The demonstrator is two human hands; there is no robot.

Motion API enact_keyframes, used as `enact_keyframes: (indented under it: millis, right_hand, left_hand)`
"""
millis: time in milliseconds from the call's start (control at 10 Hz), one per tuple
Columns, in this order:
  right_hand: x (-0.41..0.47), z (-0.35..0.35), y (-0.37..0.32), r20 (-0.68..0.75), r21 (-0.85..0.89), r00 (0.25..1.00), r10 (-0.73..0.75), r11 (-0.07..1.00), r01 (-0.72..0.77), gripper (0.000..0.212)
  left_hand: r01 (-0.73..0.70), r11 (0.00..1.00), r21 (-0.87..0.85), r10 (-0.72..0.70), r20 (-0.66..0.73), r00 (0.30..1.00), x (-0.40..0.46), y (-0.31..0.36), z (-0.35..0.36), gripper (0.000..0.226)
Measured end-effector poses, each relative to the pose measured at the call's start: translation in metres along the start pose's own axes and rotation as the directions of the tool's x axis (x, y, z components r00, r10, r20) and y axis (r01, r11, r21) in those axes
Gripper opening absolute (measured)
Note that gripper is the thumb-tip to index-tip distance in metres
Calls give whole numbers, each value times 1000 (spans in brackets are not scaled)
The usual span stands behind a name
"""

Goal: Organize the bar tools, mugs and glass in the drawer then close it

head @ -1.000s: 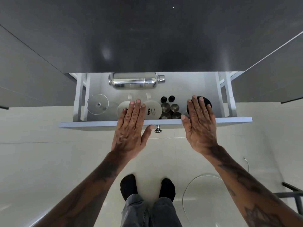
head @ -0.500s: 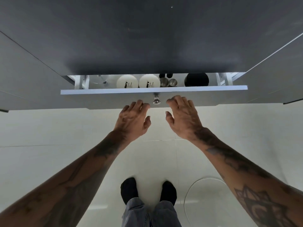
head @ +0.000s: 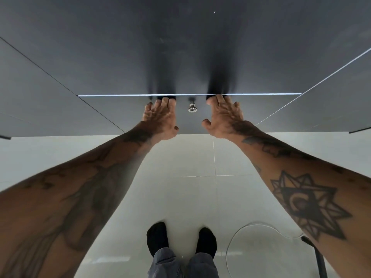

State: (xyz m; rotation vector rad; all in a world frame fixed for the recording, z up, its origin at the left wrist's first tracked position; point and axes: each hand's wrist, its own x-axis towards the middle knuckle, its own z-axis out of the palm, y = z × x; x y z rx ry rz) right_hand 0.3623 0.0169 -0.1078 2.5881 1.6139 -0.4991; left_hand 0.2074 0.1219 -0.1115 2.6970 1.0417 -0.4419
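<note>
Head view, looking down. Dark grey matt countertop (head: pixel 180 47) fills the upper half; pale glossy tiled floor (head: pixel 200 157) fills the lower half. Flat grey drawer front (head: pixel 120 113) sits all but flush under the counter edge, with only a thin bright line along its top. Contents (bar tools, mugs, glass) are hidden inside; their arrangement cannot be checked from here.

2 bare tattooed forearms reach forward. Left hand (head: pixel 160 119) lies flat against the drawer front, fingers spread and straight, tips at the top edge, gripping nothing. Right hand (head: pixel 223 117) does likewise on the other side, palm open, thumb held clear, nothing held. Small round polished metal knob (head: pixel 192 108) sits between the 2 hands, untouched.

2 feet in black socks (head: pixel 158 237) stand below; a thin white cable loop (head: pixel 232 237) lies on the floor to their right.

Judgement: closing is at its last stage. Risks: fingertips at the top edge could be nipped in the seam if the push continues; a hard final shove could jolt the glass or mugs inside; stepping back could catch the cable.
</note>
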Motion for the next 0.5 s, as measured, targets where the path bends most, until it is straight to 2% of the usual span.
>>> enact_keyframes:
  millis: [100,300,500]
  right_hand:
    - [-4,-9,-2,40,-23,999,15,1000,-14,62]
    - [-46,-55,-19,23,-39,1000,4,999,-3,57]
    - [-136,-144,-61,-28,60,1000,12,998,-10,56]
  left_hand:
    - [3,1000,-1,-3,79,997,-13,5,-7,97]
    - [-50,997,52,50,13,999,-74,13,-59,82]
    - [33,999,11,-33,-43,999,-181,32,-131,78]
